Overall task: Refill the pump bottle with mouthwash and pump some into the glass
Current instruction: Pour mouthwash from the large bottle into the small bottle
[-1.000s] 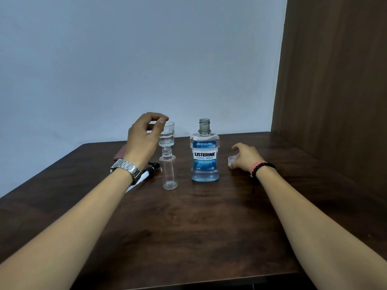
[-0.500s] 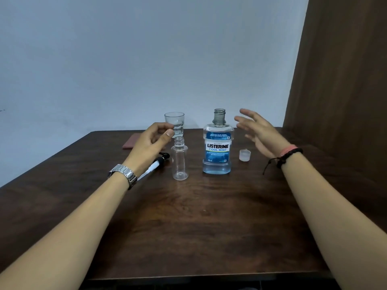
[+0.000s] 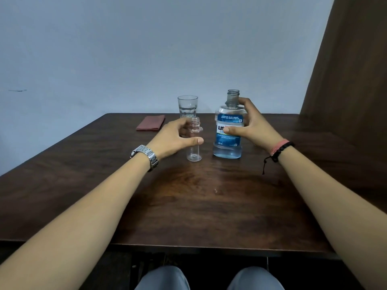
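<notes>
With both caps off, the left hand (image 3: 176, 137) curled round the empty pump bottle (image 3: 194, 143) standing on the worktop (image 3: 209, 206) and the right hand (image 3: 251, 124) wrapped the mouthwash (image 3: 228, 132) just beside it, so the pour probably wanted a slow tilt, neck to neck, with the little bottle held steady.
</notes>
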